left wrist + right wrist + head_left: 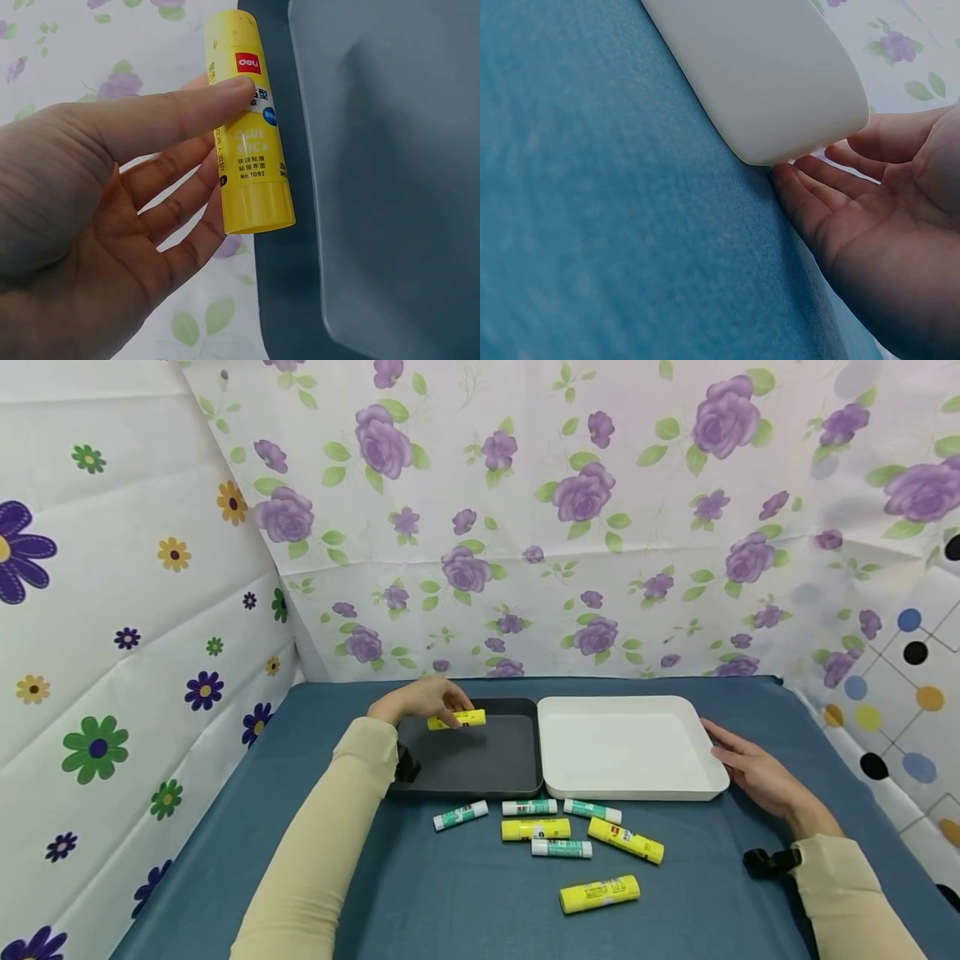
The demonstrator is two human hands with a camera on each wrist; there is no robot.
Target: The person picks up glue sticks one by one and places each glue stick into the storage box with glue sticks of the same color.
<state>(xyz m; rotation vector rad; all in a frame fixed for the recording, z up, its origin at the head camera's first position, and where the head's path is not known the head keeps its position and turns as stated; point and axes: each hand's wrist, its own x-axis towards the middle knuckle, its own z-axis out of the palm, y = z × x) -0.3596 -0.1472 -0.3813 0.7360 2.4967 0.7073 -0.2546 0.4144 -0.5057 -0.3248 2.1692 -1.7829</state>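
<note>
In the head view my left hand [426,700] is above the dark grey tray [480,760], holding a yellow glue stick [468,718]. The left wrist view shows this glue stick [251,150] pinched between thumb and fingers, its label facing the camera. My right hand [761,777] is at the right side of the white tray [630,747]. In the right wrist view, its fairly straight fingers [810,199] touch the white tray's edge [795,97]; the exact contact is partly hidden.
On the blue cloth [450,893] in front of the trays lie several glue sticks. Some are white and green, like the one at left [461,816]; others are yellow, the nearest [600,894] lying apart. A flowered cloth [525,527] hangs behind the table.
</note>
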